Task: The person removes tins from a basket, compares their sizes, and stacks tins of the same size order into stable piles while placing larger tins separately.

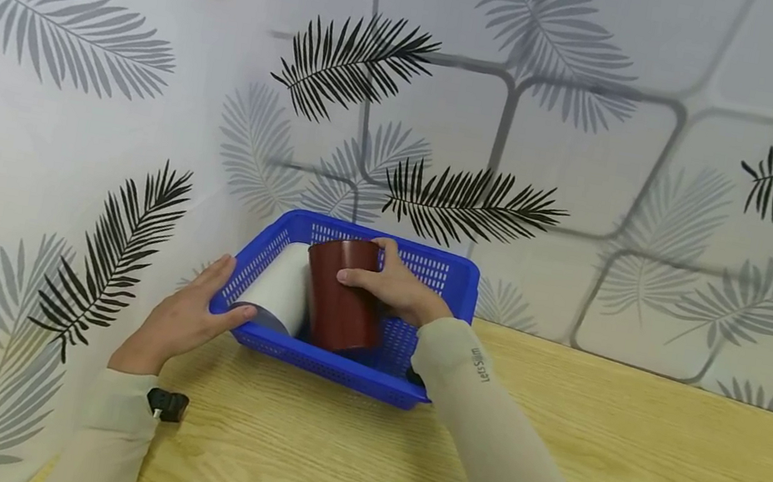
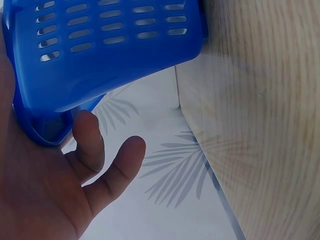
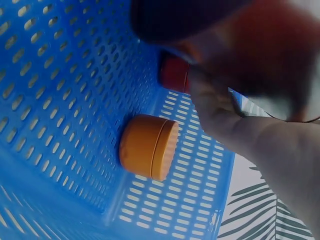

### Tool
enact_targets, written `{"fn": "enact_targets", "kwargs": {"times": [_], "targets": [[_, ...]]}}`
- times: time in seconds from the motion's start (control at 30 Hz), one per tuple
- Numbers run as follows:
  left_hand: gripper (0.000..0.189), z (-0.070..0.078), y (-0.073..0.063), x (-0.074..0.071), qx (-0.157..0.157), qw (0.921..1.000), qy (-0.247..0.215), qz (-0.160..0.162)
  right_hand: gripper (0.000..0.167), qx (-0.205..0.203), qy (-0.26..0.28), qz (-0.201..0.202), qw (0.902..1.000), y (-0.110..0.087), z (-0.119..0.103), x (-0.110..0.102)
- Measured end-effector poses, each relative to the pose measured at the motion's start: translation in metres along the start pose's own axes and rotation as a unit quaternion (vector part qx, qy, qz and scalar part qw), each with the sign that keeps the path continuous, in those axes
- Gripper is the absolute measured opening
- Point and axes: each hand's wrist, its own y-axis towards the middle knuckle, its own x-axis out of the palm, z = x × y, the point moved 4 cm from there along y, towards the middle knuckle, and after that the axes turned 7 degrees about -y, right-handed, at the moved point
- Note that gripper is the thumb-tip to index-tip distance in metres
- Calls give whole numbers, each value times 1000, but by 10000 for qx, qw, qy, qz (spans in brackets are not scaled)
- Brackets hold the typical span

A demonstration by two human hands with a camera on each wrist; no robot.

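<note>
A blue perforated plastic basket [image 1: 336, 368] stands on the wooden table. My right hand [image 1: 395, 280] grips a dark red cylinder [image 1: 345, 310] inside it, thumb across the near side and fingers behind the upper end. The cylinder is tilted, and in the right wrist view it is blurred. Beside it on the left, a white cylinder [image 1: 280, 287] leans in the basket. My left hand [image 1: 184, 319] holds the near left corner, thumb on the front rim and fingers along the left side. The right wrist view shows an orange lidded jar [image 3: 147, 147] and a small dark red jar [image 3: 174, 74] in the basket.
The light wooden table [image 1: 624, 464] extends to the right and toward me. Behind and to the left rises a pale wall [image 1: 462, 0] with a leaf pattern, close to the basket. A black strap [image 1: 166, 405] circles the left wrist.
</note>
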Motion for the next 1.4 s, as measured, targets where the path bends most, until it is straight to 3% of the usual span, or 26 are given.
{"fn": "enact_targets", "kwargs": {"times": [0.23,0.47,0.7,0.97,1.4], "targets": [[99,5,0,2,35,10000,71,13,98,-54,361,271,9990,-6,-6,-10],[99,3,0,1,-33,9999,93,32,98,-837,265,495,9949,-19,-31,-20],[99,6,1,1,39,10000,86,-17,101,-1356,272,722,9878,-39,-47,-34],[98,3,-1,1,57,9998,173,-10,109,-1951,129,1010,9755,-66,-50,-50],[99,5,0,3,-5,10000,89,-17,112,-2313,-793,1612,9561,-117,-30,-73]]}}
